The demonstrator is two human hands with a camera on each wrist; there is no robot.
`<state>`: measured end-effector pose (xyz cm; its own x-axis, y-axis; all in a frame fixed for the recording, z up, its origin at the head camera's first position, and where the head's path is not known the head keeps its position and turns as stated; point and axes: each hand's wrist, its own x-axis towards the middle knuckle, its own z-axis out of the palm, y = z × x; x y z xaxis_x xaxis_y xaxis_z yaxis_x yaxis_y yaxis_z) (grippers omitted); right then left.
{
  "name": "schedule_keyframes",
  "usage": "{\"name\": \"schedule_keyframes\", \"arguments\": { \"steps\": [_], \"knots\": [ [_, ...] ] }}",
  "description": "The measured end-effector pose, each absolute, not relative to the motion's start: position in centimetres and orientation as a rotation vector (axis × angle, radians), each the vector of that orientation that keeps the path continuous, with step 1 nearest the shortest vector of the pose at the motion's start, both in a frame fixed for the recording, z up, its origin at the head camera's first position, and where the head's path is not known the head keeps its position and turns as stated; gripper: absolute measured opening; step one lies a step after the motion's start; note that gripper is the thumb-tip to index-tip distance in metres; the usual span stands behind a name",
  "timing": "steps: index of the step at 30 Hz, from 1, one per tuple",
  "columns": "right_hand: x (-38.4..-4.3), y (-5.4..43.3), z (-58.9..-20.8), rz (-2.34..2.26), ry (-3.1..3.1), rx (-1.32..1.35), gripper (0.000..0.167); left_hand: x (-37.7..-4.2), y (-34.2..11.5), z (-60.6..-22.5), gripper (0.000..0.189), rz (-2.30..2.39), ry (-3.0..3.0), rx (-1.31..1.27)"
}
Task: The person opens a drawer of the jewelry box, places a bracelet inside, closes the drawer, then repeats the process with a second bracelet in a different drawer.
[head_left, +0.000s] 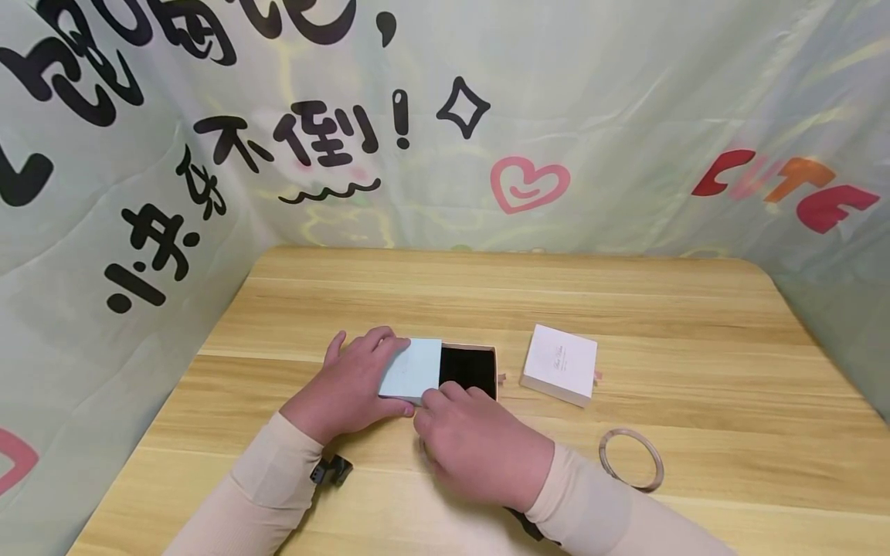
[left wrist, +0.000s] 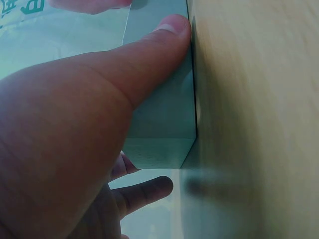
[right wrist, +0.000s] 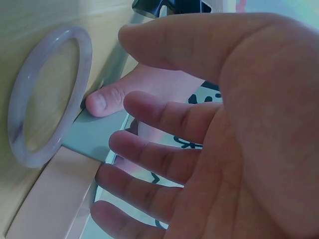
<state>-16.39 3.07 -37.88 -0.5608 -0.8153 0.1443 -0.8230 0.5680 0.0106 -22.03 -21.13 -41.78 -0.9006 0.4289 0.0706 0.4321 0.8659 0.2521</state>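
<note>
A light blue drawer box (head_left: 419, 361) lies on the table, its tray (head_left: 470, 366) slid partway out to the right and showing a black lining. My left hand (head_left: 354, 390) grips the blue sleeve, thumb (left wrist: 154, 50) along the near side and other fingers over the far side. My right hand (head_left: 480, 448) is at the tray's near side, with its fingers (right wrist: 154, 154) loosely bent and fingertips right at the tray wall. Below that hand a pale bangle (right wrist: 16, 114) lies on the table, mostly hidden in the head view.
A white box (head_left: 559, 363) with a pink tab stands right of the blue box. Nearer my right forearm lies a second, brownish-pink bangle (head_left: 657, 463). A printed cloth (head_left: 612, 100) hangs behind and beside the wooden table (head_left: 730, 371).
</note>
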Motion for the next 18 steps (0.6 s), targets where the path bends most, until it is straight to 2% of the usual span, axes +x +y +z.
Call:
{"name": "schedule_keyframes", "arguments": {
  "steps": [18],
  "knots": [
    [-15.85, 2.86, -37.7, 0.035, -2.669, 1.454, 0.006, -22.13, -21.14, -41.83, 0.099, -0.405, -3.037, -0.7]
  ]
}}
